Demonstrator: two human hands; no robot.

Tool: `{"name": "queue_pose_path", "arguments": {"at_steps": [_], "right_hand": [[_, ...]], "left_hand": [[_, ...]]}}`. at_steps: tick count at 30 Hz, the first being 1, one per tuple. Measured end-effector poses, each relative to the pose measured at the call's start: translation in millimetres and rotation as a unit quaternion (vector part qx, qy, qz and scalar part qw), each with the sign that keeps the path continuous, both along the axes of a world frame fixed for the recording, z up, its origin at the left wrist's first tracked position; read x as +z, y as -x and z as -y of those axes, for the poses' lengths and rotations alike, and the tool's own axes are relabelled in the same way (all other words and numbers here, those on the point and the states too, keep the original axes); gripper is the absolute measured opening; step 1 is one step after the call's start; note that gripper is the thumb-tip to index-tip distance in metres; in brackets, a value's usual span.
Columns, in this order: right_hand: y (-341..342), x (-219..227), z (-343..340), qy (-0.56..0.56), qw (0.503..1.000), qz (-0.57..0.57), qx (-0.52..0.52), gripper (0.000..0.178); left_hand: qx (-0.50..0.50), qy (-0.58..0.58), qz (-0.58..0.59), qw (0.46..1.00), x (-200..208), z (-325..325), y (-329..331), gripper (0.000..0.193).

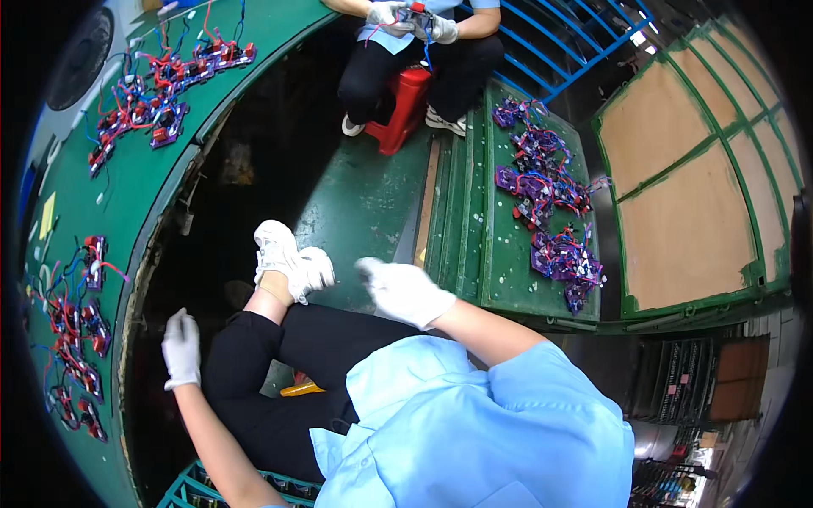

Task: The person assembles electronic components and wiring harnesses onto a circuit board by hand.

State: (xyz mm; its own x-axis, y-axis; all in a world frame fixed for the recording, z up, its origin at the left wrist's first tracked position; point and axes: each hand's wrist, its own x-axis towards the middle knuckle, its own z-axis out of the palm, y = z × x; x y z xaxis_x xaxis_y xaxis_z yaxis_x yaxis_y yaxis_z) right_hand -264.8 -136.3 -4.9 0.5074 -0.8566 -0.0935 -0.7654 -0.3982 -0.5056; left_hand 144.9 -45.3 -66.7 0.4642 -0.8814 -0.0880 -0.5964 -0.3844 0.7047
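Note:
My left hand, in a white glove, hangs beside the edge of the green bench. Its fingers point forward, stretched out, with nothing visible in them. My right hand, also white-gloved, is raised over my lap; its fingertips are smeared by motion, and I see no object in it. Closest to the left hand on the bench is a cluster of purple circuit boards with red and blue wires. To the right of my right hand, more wired purple boards lie on a green stacked surface.
Across from me a co-worker on a red stool holds a wired part in gloved hands. More boards lie on the bench's far part. A green-framed panel stands right, a blue rack behind. Something yellow shows below my legs.

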Motion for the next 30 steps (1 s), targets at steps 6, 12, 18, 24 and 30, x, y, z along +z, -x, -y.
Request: {"name": "queue_pose_path", "arguments": {"at_steps": [6, 12, 18, 24, 30], "right_hand": [[188.0, -62.3, 15.9, 0.122, 0.940, -0.154, -0.278, 0.028], [361.5, -55.2, 22.0, 0.111, 0.771, -0.142, -0.611, 0.028], [372.8, -49.5, 49.2, -0.076, 0.798, 0.061, -0.595, 0.034], [373.5, -44.7, 45.8, 0.053, 0.706, 0.241, -0.664, 0.031], [279.9, 32.2, 44.2, -0.064, 0.807, 0.305, -0.503, 0.031]], "left_hand": [[0.100, -0.177, -0.266, 0.942, -50.7, -5.8, -25.3, 0.043], [0.130, -0.162, -0.242, 0.948, -31.2, -19.5, -11.1, 0.040], [0.152, -0.129, -0.236, 0.951, -31.3, -16.3, -8.5, 0.043], [0.139, -0.100, -0.243, 0.955, -37.3, -8.6, -14.1, 0.042], [0.162, -0.105, -0.246, 0.950, -31.9, -21.1, -22.3, 0.042]]}}
